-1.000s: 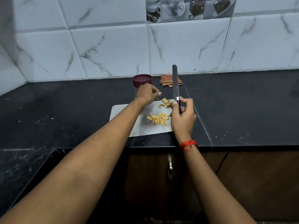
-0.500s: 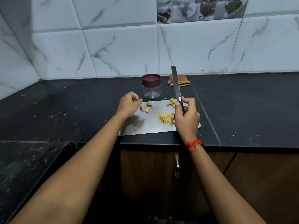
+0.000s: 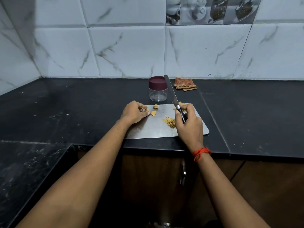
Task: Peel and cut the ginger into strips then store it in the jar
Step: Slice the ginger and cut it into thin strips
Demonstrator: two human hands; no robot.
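On the black worktop's [image 3: 82,112] steel board [image 3: 156,129], far left corner, the left hand [image 3: 133,113] pinched a ginger piece [image 3: 147,110], best laid flat before the right hand's [image 3: 189,127] gripped knife [image 3: 172,94] cut.

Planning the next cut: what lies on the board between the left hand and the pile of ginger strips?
In the head view, one ginger piece by the left hand, then bare cutting board up to the ginger strips.
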